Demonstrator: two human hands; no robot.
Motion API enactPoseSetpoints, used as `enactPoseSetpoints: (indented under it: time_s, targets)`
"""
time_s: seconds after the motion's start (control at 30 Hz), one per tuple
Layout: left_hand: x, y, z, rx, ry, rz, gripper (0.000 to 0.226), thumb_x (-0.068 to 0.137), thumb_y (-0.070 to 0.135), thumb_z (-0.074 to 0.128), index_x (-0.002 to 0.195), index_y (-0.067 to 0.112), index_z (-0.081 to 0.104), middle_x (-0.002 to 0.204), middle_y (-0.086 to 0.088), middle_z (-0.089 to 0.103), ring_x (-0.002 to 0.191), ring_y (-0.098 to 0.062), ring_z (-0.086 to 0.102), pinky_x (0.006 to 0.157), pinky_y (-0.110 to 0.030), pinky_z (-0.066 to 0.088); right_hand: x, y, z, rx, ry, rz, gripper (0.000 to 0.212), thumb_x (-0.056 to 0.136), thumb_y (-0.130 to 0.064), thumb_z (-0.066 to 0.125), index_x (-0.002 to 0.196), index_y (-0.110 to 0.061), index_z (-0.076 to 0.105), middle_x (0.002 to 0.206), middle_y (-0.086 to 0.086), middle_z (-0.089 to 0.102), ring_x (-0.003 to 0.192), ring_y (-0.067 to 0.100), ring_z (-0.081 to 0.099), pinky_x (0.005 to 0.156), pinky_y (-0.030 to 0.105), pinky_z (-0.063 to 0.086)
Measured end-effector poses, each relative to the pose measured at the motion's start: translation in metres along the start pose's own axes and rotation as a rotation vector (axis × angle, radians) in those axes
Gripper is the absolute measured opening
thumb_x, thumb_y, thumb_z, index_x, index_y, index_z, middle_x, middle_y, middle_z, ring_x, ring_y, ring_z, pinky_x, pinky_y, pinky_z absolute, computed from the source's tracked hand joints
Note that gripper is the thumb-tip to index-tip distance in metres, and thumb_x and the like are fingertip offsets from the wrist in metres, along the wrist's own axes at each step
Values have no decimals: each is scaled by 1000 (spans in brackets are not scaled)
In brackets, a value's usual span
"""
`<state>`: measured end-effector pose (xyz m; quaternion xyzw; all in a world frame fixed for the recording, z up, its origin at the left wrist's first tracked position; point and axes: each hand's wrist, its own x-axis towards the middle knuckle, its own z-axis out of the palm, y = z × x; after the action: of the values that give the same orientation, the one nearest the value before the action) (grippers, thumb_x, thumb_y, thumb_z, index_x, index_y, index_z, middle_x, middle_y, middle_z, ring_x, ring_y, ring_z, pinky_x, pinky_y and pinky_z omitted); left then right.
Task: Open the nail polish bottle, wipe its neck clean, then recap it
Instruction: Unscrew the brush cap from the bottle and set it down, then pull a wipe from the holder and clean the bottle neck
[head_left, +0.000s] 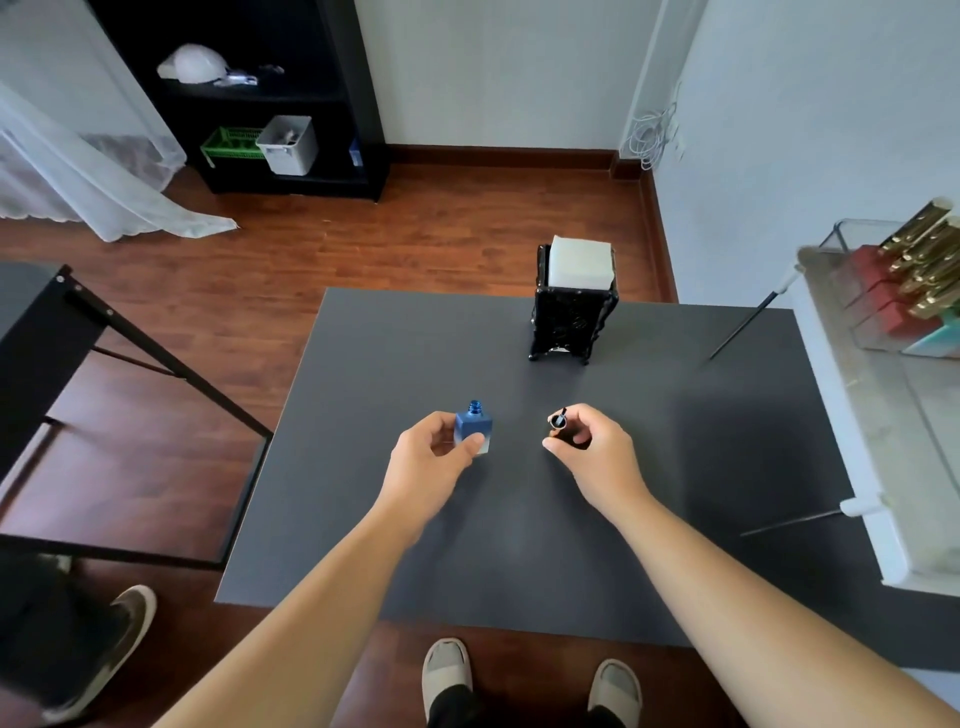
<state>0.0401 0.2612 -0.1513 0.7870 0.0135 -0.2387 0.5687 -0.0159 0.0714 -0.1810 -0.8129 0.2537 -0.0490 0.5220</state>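
Note:
A square blue nail polish bottle (471, 425) stands upright on the dark grey table (675, 467), its threaded neck uncovered. My left hand (434, 457) grips the bottle's lower body from the near side. My right hand (597, 449) is a short way to the right, holding the black cap (558, 420) with its brush pointing up and left, apart from the bottle. A black holder (569, 317) filled with white tissues (581, 262) stands at the table's far edge, beyond both hands.
A white cabinet (883, 441) with a clear box of cosmetics adjoins the table's right side. A black table frame (130, 353) stands left. A black shelf (270, 104) is against the far wall. My slippered feet (530, 675) are below the near table edge.

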Motion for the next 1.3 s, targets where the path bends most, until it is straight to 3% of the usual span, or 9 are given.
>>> enactPoseSetpoints:
  time_s: [0.1,0.27,0.43,0.6,0.67,0.73,0.97,1.1,1.3]
  targets:
    - [-2,7,2,0,8,13,9,85,20,67,90,28,67,95,3,75,96,-24,69,97,-45,51,-1,-4,-6,4,-39,19,30,74,-11,72,77,-38,58,85,-10,61,76,-1,51,62,6,38]
    - [-6,27,7,8,8,66,10,86,19,67,89,29,67,94,4,74,95,-23,69,96,-41,52,-5,-10,-24,5,-36,6,32,75,-14,74,92,-36,58,93,-13,59,83,4,50,65,13,38]
    - [-8,56,11,13,24,138,9,85,21,67,92,27,67,95,2,74,96,-23,69,96,-41,52,-9,-33,-49,23,48,-88,38,74,-5,56,90,-40,51,96,-13,61,83,5,52,59,20,42]
    - [-8,93,11,20,43,225,9,86,22,67,91,30,67,95,2,75,98,-23,68,95,-41,52,10,-81,-72,-12,143,-271,32,79,-4,54,82,-36,54,87,-11,62,73,2,54,60,6,41]
    - [-6,107,10,41,48,254,8,86,24,66,92,30,67,96,1,74,99,-24,67,92,-39,51,22,-101,-82,-84,161,-348,23,81,-7,57,87,-29,60,85,-9,62,76,9,56,67,9,41]
    - [-4,118,8,64,59,279,8,86,26,66,93,29,66,96,2,73,97,-24,67,87,-35,51,37,-115,-90,-204,163,-393,17,84,-10,58,96,-20,65,91,-1,64,85,18,57,76,24,46]
    - [9,133,3,94,83,307,9,87,27,65,95,29,65,96,4,72,96,-22,66,82,-31,50,82,-131,-97,-669,-13,-455,32,86,-21,59,118,-16,60,125,3,61,118,24,50,96,39,42]
    - [15,132,2,96,79,297,10,86,27,65,96,28,66,97,4,72,95,-22,66,82,-30,50,97,-131,-91,-848,-58,-455,36,86,-29,57,121,-20,58,126,2,61,117,25,49,94,37,40]
    - [27,127,1,60,86,286,8,86,26,65,94,30,66,95,4,72,95,-21,66,84,-31,50,110,-127,-83,-976,-6,-615,27,91,-25,48,112,-17,62,112,3,66,105,25,52,86,34,36]
